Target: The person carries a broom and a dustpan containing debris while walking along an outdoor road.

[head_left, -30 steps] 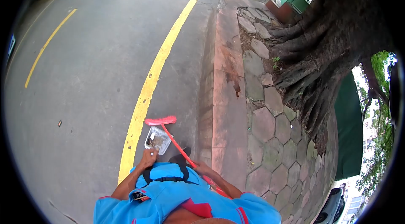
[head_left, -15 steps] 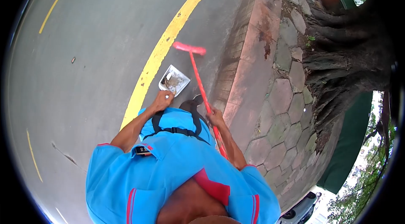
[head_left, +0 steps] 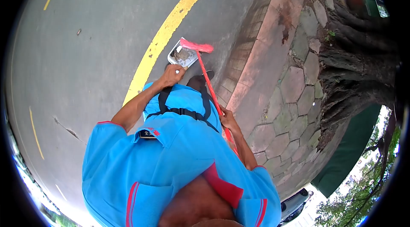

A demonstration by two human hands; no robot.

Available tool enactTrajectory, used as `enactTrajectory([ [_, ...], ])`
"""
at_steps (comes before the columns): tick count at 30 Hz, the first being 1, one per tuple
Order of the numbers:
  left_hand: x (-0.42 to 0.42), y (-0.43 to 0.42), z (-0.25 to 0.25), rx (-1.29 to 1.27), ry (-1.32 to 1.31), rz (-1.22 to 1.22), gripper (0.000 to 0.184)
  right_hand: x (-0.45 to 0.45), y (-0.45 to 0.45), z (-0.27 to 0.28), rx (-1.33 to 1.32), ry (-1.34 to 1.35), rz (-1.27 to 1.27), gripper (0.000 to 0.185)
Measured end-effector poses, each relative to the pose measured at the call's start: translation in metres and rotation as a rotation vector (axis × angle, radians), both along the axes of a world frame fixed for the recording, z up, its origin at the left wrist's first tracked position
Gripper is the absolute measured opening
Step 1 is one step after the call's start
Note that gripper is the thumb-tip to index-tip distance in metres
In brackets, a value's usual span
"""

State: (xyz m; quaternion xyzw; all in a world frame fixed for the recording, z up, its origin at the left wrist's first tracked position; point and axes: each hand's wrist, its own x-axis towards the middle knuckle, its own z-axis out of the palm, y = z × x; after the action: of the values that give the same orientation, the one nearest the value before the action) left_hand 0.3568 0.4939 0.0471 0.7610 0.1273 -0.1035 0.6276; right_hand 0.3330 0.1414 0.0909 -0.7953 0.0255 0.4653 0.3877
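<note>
My left hand (head_left: 171,75) is closed round the handle of a white dustpan (head_left: 195,58), held low over the road in front of me. Brownish litter and a small white scrap lie in the pan. My right hand (head_left: 228,118) grips the red shaft of a broom (head_left: 206,80), which slants forward from my right side. The broom's red head (head_left: 197,46) is at the dustpan's far right edge, overlapping it in view; whether they touch I cannot tell.
A yellow line (head_left: 159,39) curves along the road to the left of the dustpan. On the right runs a reddish kerb (head_left: 256,51), with stone paving (head_left: 293,84) and thick tree roots (head_left: 356,64) beyond. A small dark bit (head_left: 79,32) lies on the road.
The broom head has come to the dustpan's far edge; before, it was ahead of the pan with a gap between. The dustpan and my left hand have moved forward.
</note>
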Motion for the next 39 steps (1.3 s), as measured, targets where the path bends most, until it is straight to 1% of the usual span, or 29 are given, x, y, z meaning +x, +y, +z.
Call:
enactTrajectory([
  [2,0.003,-0.001,0.012,-0.017,0.061,-0.018,0.043,0.0,0.002,0.032,-0.092,0.245,-0.2,0.061],
  [3,0.003,-0.001,0.012,-0.015,0.063,-0.019,0.043,0.002,0.002,0.04,-0.09,0.247,-0.2,0.061],
  [6,0.003,-0.002,0.01,-0.004,0.061,-0.028,0.043,0.009,0.003,0.051,-0.033,0.287,-0.354,0.063],
  [7,0.002,-0.002,0.01,-0.007,0.055,-0.03,0.043,0.012,0.005,0.046,-0.036,0.293,-0.358,0.063],
  [9,0.001,-0.003,0.01,-0.01,0.055,-0.035,0.042,0.018,0.01,0.026,-0.006,0.195,-0.372,0.063],
  [12,-0.001,-0.003,0.013,-0.02,0.042,-0.02,0.042,0.03,0.019,0.0,-0.033,0.116,-0.344,0.062],
  [13,-0.001,-0.003,0.015,-0.033,0.089,-0.006,0.042,0.033,0.021,-0.007,-0.04,0.066,-0.315,0.062],
  [14,0.0,-0.002,0.017,-0.047,0.135,0.008,0.042,0.035,0.023,-0.014,-0.111,0.035,-0.257,0.06],
  [15,-0.001,-0.002,0.014,-0.046,0.134,0.009,0.042,0.032,0.022,-0.018,-0.109,0.035,-0.256,0.06],
  [17,-0.003,0.0,0.005,-0.034,0.059,-0.007,0.041,0.025,0.016,-0.031,-0.18,-0.05,-0.094,0.059],
  [18,-0.002,0.001,0.004,-0.033,0.053,0.0,0.041,0.023,0.02,-0.017,-0.214,0.056,-0.113,0.06],
  [19,-0.002,0.001,0.005,-0.024,0.058,0.001,0.04,0.008,0.005,-0.029,-0.214,0.052,-0.106,0.06],
  [20,-0.002,0.0,0.005,-0.014,0.06,0.002,0.04,-0.014,-0.021,-0.062,-0.076,-0.225,0.02,0.06],
  [21,-0.002,0.0,0.006,-0.015,0.054,0.01,0.04,-0.026,-0.037,-0.079,0.065,-0.497,0.147,0.061],
  [22,-0.002,0.0,0.007,-0.007,0.056,0.004,0.04,-0.024,-0.032,-0.059,0.065,-0.502,0.155,0.061],
  [24,-0.003,-0.001,0.006,-0.001,0.054,0.0,0.041,-0.019,-0.009,0.008,-0.035,0.106,-0.062,0.062],
  [25,-0.003,-0.002,0.005,0.018,0.058,-0.002,0.042,-0.018,-0.007,0.019,-0.036,0.1,-0.06,0.062],
  [27,0.001,-0.001,0.006,0.037,0.055,-0.004,0.043,-0.021,-0.008,0.03,-0.032,0.268,-0.147,0.062],
  [28,0.002,-0.001,0.009,0.017,0.081,-0.012,0.045,-0.028,-0.014,0.02,0.045,0.269,-0.264,0.064],
  [29,0.003,0.001,0.011,0.0,0.104,-0.016,0.046,-0.026,-0.019,0.016,0.048,0.265,-0.258,0.064],
  [31,0.001,0.005,0.009,0.015,0.105,-0.014,0.046,-0.014,-0.004,0.038,-0.002,0.279,-0.285,0.065],
  [33,0.0,0.008,0.004,0.035,0.101,-0.011,0.046,-0.003,0.002,0.03,-0.011,0.227,-0.262,0.065],
  [35,-0.004,0.009,0.001,0.063,0.07,0.029,0.038,0.013,0.012,0.019,-0.016,0.179,-0.229,0.066],
  [37,-0.006,0.012,0.0,0.088,0.041,0.046,0.038,0.032,0.028,0.009,0.014,0.128,-0.259,0.065],
  [39,-0.007,0.013,0.001,0.076,0.065,0.07,0.038,0.043,0.035,-0.011,0.009,0.103,-0.231,0.064],
])
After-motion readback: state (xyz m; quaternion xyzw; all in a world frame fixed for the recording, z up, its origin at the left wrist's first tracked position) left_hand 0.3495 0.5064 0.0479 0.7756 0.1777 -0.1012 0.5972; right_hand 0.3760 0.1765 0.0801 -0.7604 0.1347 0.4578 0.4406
